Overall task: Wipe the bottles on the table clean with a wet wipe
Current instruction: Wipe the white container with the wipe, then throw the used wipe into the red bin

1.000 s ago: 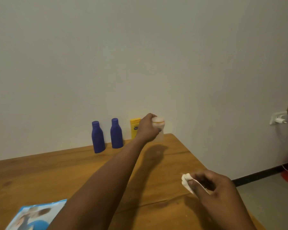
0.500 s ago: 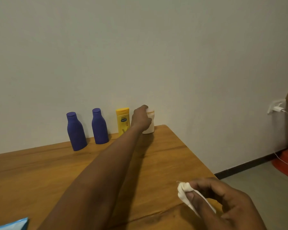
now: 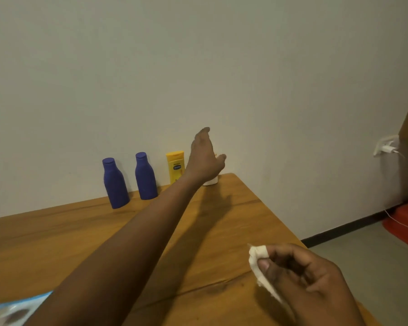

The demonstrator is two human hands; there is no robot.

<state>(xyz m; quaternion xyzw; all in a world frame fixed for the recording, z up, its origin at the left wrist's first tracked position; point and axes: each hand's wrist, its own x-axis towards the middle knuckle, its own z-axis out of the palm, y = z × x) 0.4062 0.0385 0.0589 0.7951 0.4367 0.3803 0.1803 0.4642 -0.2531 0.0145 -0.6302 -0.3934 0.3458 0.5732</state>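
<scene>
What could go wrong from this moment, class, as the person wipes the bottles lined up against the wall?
1. The white bottle stands near the table corner; the open left hand hovering over it might knock it off.
2. The yellow bottle and the two blue bottles stand close together, so tipping one may topple its neighbour.
3. The right hand only pinches the wipe, which could slip out.

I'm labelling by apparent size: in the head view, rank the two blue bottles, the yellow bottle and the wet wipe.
1. Left blue bottle and right blue bottle: alike, so no ranking.
2. Wet wipe, nearer the camera, so unsure.
3. Yellow bottle, partly hidden by the arm.
</scene>
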